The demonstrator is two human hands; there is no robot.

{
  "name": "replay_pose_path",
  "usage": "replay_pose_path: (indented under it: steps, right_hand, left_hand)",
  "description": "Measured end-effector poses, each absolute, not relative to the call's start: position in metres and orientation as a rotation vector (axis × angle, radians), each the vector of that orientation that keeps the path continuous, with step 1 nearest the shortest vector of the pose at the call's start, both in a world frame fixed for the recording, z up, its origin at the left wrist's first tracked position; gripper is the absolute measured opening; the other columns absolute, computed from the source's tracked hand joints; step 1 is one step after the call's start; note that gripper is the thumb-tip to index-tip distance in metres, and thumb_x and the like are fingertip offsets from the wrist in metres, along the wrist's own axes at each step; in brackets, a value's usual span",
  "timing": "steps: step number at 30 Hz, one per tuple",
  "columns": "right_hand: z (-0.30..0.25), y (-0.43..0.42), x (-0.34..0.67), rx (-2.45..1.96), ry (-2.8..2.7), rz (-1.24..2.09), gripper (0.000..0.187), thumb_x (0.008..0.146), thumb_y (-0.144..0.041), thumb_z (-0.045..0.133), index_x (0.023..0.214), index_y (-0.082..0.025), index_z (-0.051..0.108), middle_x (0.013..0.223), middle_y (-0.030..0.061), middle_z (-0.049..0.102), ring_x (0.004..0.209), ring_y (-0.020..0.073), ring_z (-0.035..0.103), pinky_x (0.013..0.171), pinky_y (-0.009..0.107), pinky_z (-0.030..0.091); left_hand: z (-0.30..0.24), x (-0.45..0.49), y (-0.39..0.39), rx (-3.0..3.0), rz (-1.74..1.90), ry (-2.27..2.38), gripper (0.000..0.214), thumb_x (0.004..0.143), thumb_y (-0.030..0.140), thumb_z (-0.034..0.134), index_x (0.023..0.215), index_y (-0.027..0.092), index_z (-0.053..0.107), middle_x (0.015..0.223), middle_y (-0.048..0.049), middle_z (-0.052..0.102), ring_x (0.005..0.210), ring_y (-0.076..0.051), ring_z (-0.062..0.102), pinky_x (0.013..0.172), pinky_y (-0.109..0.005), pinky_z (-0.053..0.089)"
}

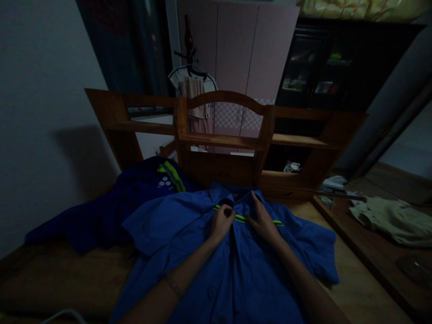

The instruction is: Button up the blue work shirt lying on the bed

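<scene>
Stretching lengthwise away, blue shirt (251, 256), collar (218, 192) farthest.

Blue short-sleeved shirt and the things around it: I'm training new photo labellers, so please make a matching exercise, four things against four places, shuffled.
Things
1. Blue short-sleeved shirt
2. Dark-blue garment with a yellow-green stripe
3. White top with dark trim
4. Pale crumpled cloth

Places
A. Hanging from the coat stand
B. At the far right of the picture
C. Touched by the left hand and right hand
D. At picture left, beside the shirt

Pairs: 1-C, 2-D, 3-A, 4-B
</scene>
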State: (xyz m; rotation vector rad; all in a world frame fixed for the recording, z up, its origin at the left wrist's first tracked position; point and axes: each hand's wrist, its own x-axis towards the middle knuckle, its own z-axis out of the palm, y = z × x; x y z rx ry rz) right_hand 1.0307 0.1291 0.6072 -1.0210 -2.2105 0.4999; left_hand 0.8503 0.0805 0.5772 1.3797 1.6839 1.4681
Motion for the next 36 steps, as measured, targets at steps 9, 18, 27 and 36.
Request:
replay_pose_path:
  steps: [9, 18, 27, 36]
  right_hand:
    - [0.599, 0.134, 1.037, -1.05, -2.086, 0.489, 0.097, 0.078, -0.022, 0.059, 0.15, -0.025, -0.004, 0.147, 0.0099, 0.033, 0.136, 0.0242, 0.032, 0.111, 0.043, 0.03]
    - [0.595, 0.137, 1.04, -1.087, -2.08, 0.498, 0.08, 0.079, -0.018, 0.054, 0.149, -0.025, 0.016, 0.141, 0.0079, 0.043, 0.128, 0.0226, 0.043, 0.105, 0.039, 0.036]
    - [0.604, 0.159, 1.042, -1.255, -2.062, 0.604, 0.015, 0.087, -0.022, 0.057, 0.1, -0.017, 0.064, 0.093, 0.0043, 0.065, 0.088, 0.018, 0.062, 0.084, 0.036, 0.048]
    - [0.631, 0.183, 1.009, -1.125, -2.023, 0.751, 0.049, 0.089, -0.037, 0.056, 0.133, -0.018, 0.045, 0.126, 0.0106, 0.056, 0.114, 0.0215, 0.055, 0.095, 0.04, 0.045]
  left_hand:
    - [0.58, 0.849, 0.076, 1.479, 1.541, 1.723, 0.007, 0.074, 0.018, 0.062, 0.08, 0.017, 0.064, 0.095, -0.0046, 0.058, 0.085, -0.015, 0.06, 0.079, -0.029, 0.048]
    - [0.578, 0.85, 0.075, 1.484, 1.547, 1.749, 0.006, 0.072, 0.017, 0.064, 0.078, 0.016, 0.064, 0.089, -0.0037, 0.06, 0.083, -0.015, 0.059, 0.079, -0.028, 0.048]
    - [0.586, 0.848, 0.077, 1.447, 1.402, 1.711, 0.01, 0.072, 0.021, 0.063, 0.081, 0.017, 0.066, 0.079, -0.0018, 0.065, 0.076, -0.015, 0.062, 0.072, -0.026, 0.047]
    - [0.639, 0.842, -0.026, 1.618, 1.13, 1.599, 0.017, 0.076, 0.032, 0.061, 0.085, 0.019, 0.068, 0.081, -0.0026, 0.068, 0.075, -0.018, 0.062, 0.071, -0.028, 0.045]
